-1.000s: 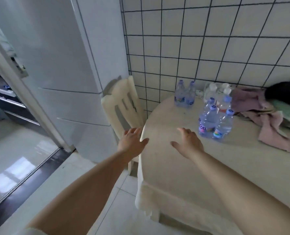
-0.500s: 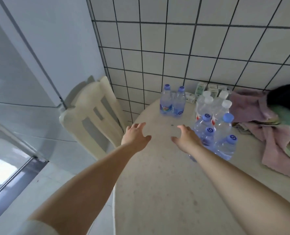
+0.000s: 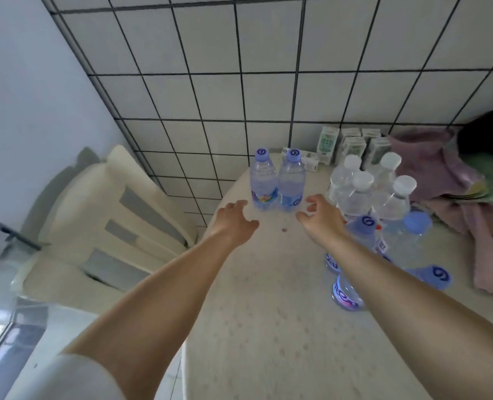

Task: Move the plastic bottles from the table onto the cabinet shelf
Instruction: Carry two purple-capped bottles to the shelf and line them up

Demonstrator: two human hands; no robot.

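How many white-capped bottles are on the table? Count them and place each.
4, clustered right of the right hand: two at the back, two in front. Blue-capped bottles stand nearer; more may hide behind the arm.

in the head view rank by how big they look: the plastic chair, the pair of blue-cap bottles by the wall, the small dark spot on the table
1. plastic chair, by far the largest.
2. pair of blue-cap bottles standing side by side.
3. small dark spot on the table, between the two hands.
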